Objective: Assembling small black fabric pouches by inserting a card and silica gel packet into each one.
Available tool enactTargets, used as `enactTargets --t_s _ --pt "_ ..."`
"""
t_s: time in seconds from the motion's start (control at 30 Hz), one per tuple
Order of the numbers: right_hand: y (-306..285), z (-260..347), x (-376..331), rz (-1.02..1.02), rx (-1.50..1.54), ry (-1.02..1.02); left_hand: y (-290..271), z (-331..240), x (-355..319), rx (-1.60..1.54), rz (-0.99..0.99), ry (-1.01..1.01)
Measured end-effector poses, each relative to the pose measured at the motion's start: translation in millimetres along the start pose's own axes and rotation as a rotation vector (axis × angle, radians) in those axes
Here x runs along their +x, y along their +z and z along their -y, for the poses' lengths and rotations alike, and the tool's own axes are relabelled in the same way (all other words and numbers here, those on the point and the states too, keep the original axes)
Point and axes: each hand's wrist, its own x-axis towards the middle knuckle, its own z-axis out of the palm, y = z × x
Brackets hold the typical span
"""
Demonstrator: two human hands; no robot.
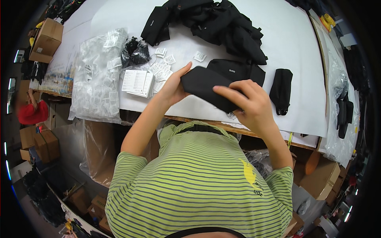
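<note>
A black pouch (206,88) is held flat and slightly tilted between both hands, just above the near edge of the white table (301,47), a little above the picture's middle. The left hand (173,88) grips its left end, thumb up along the top edge at 11 o'clock and fingers tucked under. The right hand (249,104) clamps the right end at 4 o'clock, index finger stretched across the top face and the other fingers curled below. Just behind the pouch, at 1 o'clock, lies a second black pouch (238,70) flat on the table, touching or nearly touching the held one. At 3 o'clock, well apart, a rolled black piece (281,90) lies alone. Farther at 12 o'clock sits a heap of black fabric (214,23). At 10 o'clock, near the left hand, white tags (162,67) are scattered, with a stack of white cards (137,82) beside them and a small black bundle (135,51) beyond. At 9 o'clock clear bags (97,87) of tags spill over the table's edge. A cardboard box (47,39) stands at the far left. Below the hands, the person's green striped shirt (198,178) fills the foreground.
</note>
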Motion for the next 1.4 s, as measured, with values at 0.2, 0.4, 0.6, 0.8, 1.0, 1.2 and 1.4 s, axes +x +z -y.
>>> enactTargets --t_s 0.2,0.4,0.6,0.8,1.0,1.2,1.4 --pt "15 -10 -14 -0.254 0.725 0.460 -4 16 -27 0.688 0.193 0.823" --pt "12 -11 -28 -0.110 1.113 0.638 5 19 -43 0.925 -0.071 0.921" --pt "19 -26 -43 -0.181 1.038 0.554 8 14 -44 0.767 0.173 0.975" --pt "-3 -25 -55 0.105 0.846 0.613 4 17 -42 0.884 0.192 0.862" --pt "-23 -43 -98 -0.036 0.702 0.727 -9 8 -40 1.070 0.008 0.730" --pt "-46 -80 -157 -0.612 -0.194 0.892 -118 -30 -48 1.583 -0.750 0.861" --pt "2 -143 -212 -0.459 -0.435 1.054 -203 -16 -41 1.730 -1.194 0.630"
